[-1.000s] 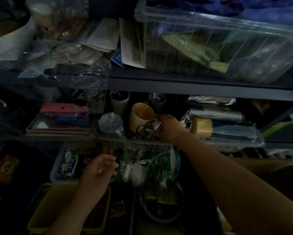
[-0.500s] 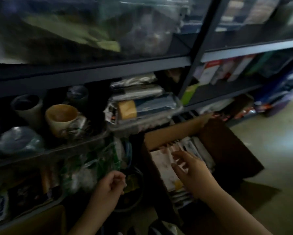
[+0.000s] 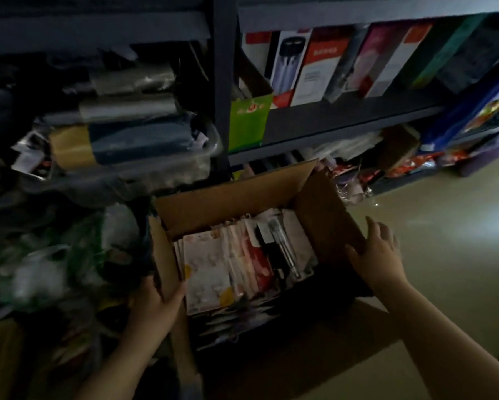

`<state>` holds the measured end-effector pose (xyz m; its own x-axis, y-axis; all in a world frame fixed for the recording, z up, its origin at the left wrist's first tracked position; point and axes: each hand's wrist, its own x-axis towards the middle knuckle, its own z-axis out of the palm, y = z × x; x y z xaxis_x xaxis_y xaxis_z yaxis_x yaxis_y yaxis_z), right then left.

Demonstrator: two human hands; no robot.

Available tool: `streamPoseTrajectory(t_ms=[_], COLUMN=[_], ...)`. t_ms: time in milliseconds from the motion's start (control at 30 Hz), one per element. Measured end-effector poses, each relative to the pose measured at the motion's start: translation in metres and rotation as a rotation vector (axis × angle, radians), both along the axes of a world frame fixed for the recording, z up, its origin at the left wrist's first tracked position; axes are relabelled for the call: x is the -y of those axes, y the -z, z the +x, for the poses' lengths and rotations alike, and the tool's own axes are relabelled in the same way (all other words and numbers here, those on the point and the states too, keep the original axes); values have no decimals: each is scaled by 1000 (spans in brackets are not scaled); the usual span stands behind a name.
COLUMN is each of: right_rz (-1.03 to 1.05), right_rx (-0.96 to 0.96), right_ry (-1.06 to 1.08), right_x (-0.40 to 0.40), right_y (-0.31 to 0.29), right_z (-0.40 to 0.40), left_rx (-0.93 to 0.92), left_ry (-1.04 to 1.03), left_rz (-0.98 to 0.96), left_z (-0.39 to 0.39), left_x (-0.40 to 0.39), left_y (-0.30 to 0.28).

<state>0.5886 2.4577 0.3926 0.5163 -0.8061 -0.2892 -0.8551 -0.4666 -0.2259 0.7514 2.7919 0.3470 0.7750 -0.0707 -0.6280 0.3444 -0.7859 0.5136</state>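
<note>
An open cardboard box stands on the floor in front of dark shelving, flaps folded outward. Inside it lie several flat packaged items, white, red and black. My left hand grips the box's left wall, thumb inside and fingers outside. My right hand rests on the right flap with the thumb over its inner edge and the fingers spread on the outer side.
A clear bin of folded fabric sits on the shelf at upper left. Plastic bags crowd the lower left. Upright product boxes and a green carton fill the right shelf. Pale floor lies to the right.
My view swung right and down from the cup shelf to the box. My right hand left the shelf and came to the right flap; my left hand moved onto the left wall.
</note>
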Motion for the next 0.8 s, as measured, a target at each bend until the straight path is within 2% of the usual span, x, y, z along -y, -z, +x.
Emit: streamPoseTrajectory(t_ms=[100,167,267,400,600,800], right_rz=[170,217,199,159,67,81], right_rx=[-40,-96,-153,-201,-174,-113], right_ry=[38,-28,-134,-145,-243,-242], right_x=[39,51,58,67,62,63], right_y=[24,33,41,44,45,20], right_z=[4,6,7,17,28,8], left_rx=[89,146,201,284,373,422], left_ry=[-114,-109,-96,-63,6,60], left_rz=[77,157,209,268,343,315], left_z=[-13,-19,-23,-25,-26,-30], left_x=[15,20,20,24,20,19], left_y=[8,10,15,15,9,-10])
